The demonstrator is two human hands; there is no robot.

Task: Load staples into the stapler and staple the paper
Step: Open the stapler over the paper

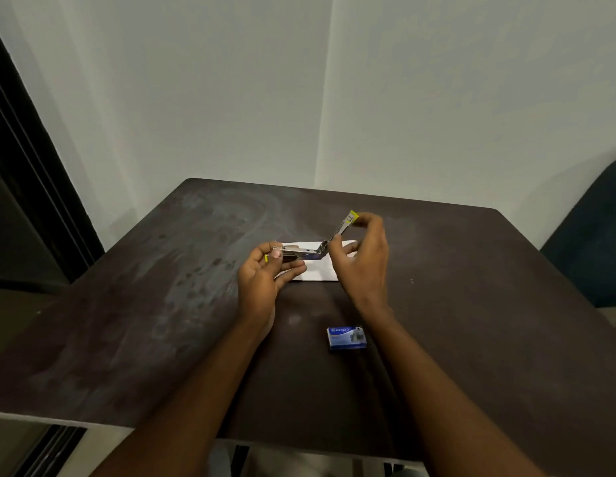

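Stapler (301,252) swung open, left hand (265,277) pinching base, right hand (363,256) apparently pinching raised lid, paper (316,275) beneath

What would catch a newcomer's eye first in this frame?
The stapler hinged open over mid-table: the left hand grips its metal base, the right hand pinches its yellow-tipped lid upward. White paper lies beneath on the dark table; a blue staple box sits nearer the person.

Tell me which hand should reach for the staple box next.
Probably right. The left hand grips the stapler by its base and should steady it; the right hand only pinches the raised lid. The box lies by the right forearm.
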